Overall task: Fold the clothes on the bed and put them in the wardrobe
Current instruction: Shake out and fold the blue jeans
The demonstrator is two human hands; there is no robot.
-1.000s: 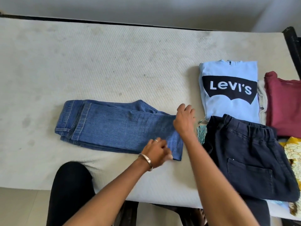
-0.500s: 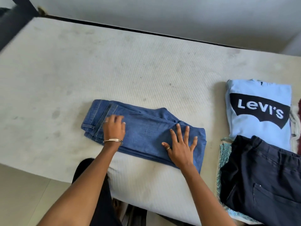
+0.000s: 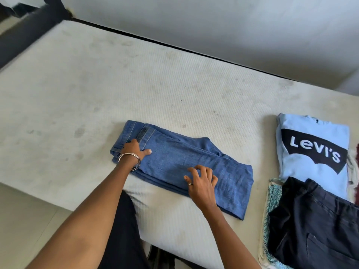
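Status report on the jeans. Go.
Left hand flat on waistband end, right hand fingers curled on blue jeans. Jeans folded lengthwise on mattress. Nothing obstructing.

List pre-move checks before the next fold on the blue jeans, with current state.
1. Blue jeans lie flat on the mattress: ok.
2. Left hand rests on the waistband end: ok.
3. Right hand on the leg section, fingers curled; real grip: cannot tell.
4. Layers aligned: not ok, leg edges fan apart toward the hem end.
5. Bare mattress beyond the jeans for folding: ok.
6. Jeans apart from the Levi's t-shirt and dark trousers: ok.
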